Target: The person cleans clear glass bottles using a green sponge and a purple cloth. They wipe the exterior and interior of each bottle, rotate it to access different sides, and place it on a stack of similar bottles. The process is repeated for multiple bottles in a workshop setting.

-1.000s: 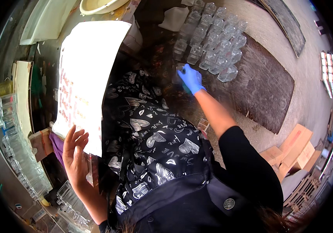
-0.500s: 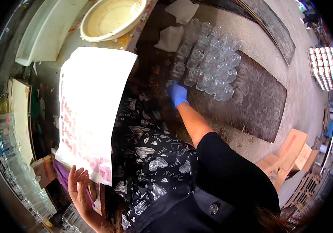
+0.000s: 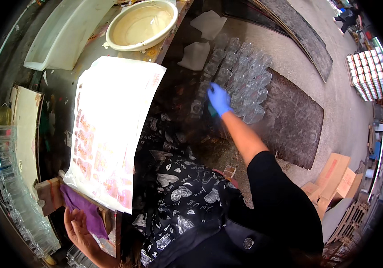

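Note:
My right hand (image 3: 219, 99), in a blue glove, reaches over the left edge of a group of clear square glass or plastic containers (image 3: 245, 82). Its fingers are bunched and blurred, so I cannot tell whether they grip one. A single clear container (image 3: 196, 108) stands just left of the glove. My bare left hand (image 3: 79, 233) hangs open, fingers loosely bent, beside a purple cloth (image 3: 84, 210). Nothing shows in it. Above it, a stack of white printed sheets (image 3: 111, 129) with reddish-brown patterns lies on the worktable.
A cream basin (image 3: 143, 26) and a long white trough (image 3: 61, 38) stand on the table's far end. The containers rest on a dark board (image 3: 301, 120). Open cardboard boxes (image 3: 332, 178) lie at right. More clear containers (image 3: 23, 205) line the far left.
My gloved right hand has moved up and right, leaving a clear container visible at its left. My left hand has dropped lower, away from the sheets. The view has shifted slightly.

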The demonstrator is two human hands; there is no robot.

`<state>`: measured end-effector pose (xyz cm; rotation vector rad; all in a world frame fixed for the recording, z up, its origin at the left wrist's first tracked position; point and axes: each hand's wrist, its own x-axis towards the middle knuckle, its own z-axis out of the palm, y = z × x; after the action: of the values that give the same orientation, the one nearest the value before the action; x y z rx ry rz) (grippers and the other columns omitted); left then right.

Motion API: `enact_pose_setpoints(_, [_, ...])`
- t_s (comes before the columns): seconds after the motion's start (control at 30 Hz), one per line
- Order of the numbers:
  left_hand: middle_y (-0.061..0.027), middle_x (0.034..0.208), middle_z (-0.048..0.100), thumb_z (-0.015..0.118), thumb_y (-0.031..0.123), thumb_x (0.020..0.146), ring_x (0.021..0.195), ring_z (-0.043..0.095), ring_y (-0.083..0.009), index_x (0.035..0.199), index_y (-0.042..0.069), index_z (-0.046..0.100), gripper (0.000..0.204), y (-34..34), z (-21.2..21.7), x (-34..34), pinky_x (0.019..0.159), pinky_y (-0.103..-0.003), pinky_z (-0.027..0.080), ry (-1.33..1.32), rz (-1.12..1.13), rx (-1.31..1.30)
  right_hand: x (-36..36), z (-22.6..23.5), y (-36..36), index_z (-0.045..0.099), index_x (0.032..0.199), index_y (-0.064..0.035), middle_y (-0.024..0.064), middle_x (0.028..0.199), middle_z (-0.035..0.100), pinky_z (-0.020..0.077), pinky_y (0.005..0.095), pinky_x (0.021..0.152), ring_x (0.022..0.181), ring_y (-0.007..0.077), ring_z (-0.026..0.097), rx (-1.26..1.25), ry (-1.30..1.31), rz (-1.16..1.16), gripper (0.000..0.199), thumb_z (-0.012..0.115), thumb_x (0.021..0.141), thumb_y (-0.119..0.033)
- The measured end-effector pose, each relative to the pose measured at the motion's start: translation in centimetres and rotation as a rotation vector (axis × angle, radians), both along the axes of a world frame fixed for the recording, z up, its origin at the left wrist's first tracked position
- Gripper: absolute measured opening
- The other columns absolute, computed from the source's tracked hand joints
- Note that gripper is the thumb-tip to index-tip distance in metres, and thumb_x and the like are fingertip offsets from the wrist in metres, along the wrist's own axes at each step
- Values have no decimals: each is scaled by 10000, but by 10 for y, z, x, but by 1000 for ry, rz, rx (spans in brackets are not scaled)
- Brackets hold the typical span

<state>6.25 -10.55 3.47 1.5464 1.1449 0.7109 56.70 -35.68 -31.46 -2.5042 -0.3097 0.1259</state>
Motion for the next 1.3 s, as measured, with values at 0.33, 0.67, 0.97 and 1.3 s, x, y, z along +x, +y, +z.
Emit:
enact_pose_setpoints(0.33, [-235, 1271, 491, 640, 294, 911, 979, 606, -354, 1352, 24, 404, 568, 54, -11, 18, 830, -461, 540, 395, -45, 666, 199, 11, 13, 590, 1237, -154, 154, 1130, 653, 505, 457, 862, 1029, 344, 628, -396, -25, 2, 407, 610, 855, -294])
enact_pose_setpoints(0.67, [-230, 1210, 534, 622, 263, 921, 977, 608, -353, 1286, 11, 450, 476, 85, -19, 102, 794, -458, 535, 632, -155, 752, 266, -48, 28, 645, 1112, -127, 177, 1119, 648, 499, 470, 870, 1037, 362, 618, -580, 90, 240, 333, 595, 853, -330])
enact_pose_setpoints(0.97, [-226, 1155, 572, 607, 236, 930, 975, 609, -353, 1227, -1, 492, 397, 93, -22, 128, 761, -456, 531, 791, -251, 852, 287, -51, 28, 658, 1107, -131, 193, 1075, 658, 490, 481, 869, 1019, 384, 616, -550, 65, 253, 358, 575, 853, -370])
enact_pose_setpoints(1.3, [-231, 1136, 566, 497, 289, 981, 933, 613, -313, 1255, -5, 458, 404, 97, -19, 110, 699, -414, 542, 878, -396, 923, 175, 11, 33, 636, 1154, -154, 177, 1047, 664, 506, 460, 824, 976, 363, 633, -464, 110, 516, 370, 573, 867, -379])
